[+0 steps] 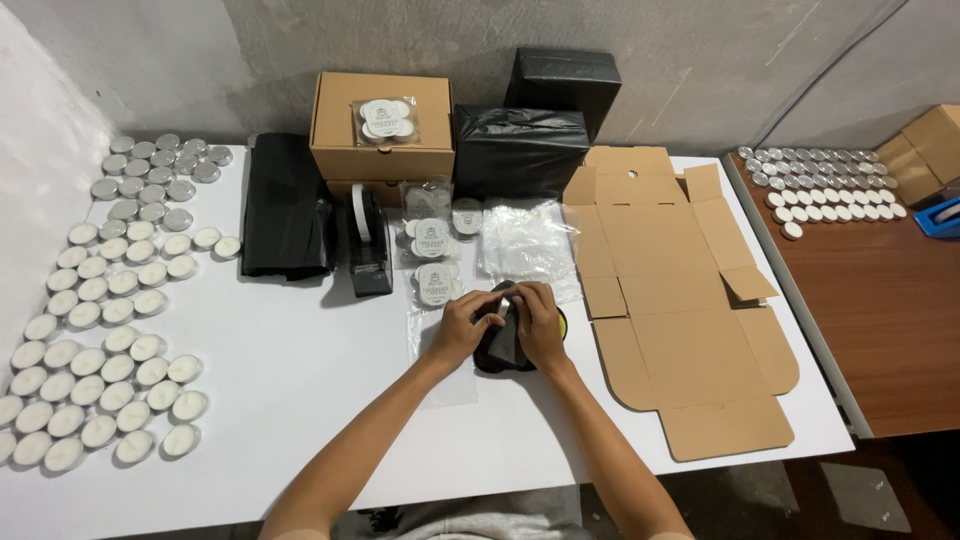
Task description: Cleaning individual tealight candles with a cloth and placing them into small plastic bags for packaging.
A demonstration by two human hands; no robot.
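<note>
head view: at the back edge of the white worktop (pixel 300 380) a closed brown cardboard box (pixel 382 125) stands with a clear packet of round white labels (pixel 386 120) lying on its lid. just right of it sit two parcels wrapped in black plastic (pixel 520 150), one behind the other. in front of the box, clear packets with round white labelled discs (pixel 432 260) lie in a loose column beside a black tape dispenser (pixel 368 240), with a folded black bag (pixel 285 205) to the left. a flattened brown carton blank (pixel 680 300) covers the right side of the worktop, next to clear plastic bags (pixel 525 240).

near the middle of the front half, the left hand (pixel 462 328) and right hand (pixel 540 325) both close around a small black bundle (pixel 505 340), fingers curled over it; it rests on the worktop beside the carton blank. rows of white tealight candles (pixel 100 340) fill the left edge. a brown side table (pixel 890 320) holds more tealights at the right.
</note>
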